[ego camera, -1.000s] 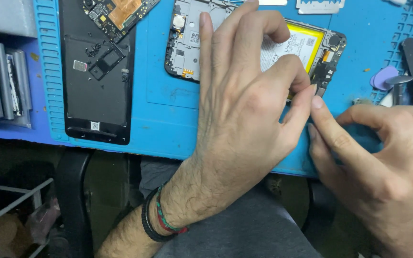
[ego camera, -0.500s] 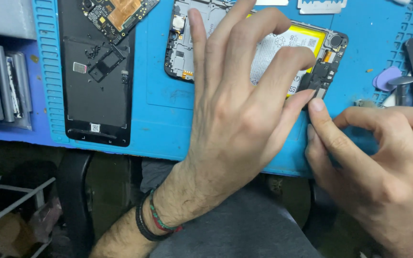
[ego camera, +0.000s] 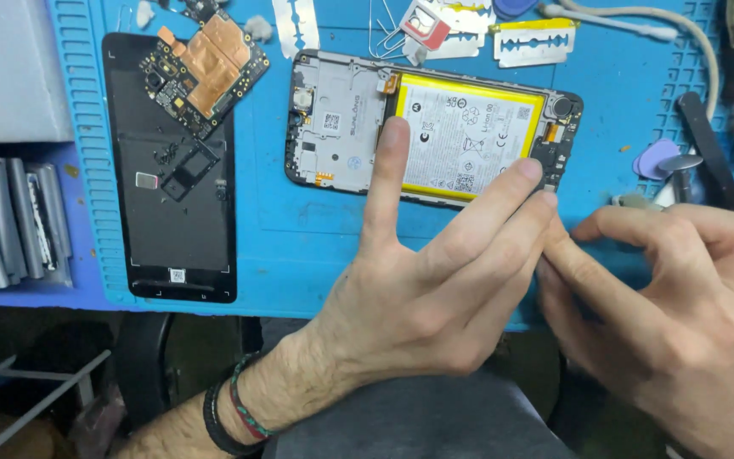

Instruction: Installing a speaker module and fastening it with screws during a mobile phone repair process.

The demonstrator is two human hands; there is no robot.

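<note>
Fingers (ego camera: 503, 200) of our left hand (ego camera: 435, 289) spread; right hand (ego camera: 664, 289) pinches something unseen. Below them, the opened phone (ego camera: 341, 127): thin, fragile; grip frame edges.

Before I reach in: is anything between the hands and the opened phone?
Nothing visible. The left hand hangs over the phone's near edge, fingertips meeting the right hand just off its lower right corner; bare mat lies between.

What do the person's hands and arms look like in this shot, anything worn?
Both hands are bare: no gloves, no rings visible. The left hand has a hairy back and forearm, with no sleeve in view. Its wrist carries a stack of bands: black cords plus a braided one in red and green. The right hand shows no wristwear; its wrist runs out of frame. Fingernails look short.
</note>
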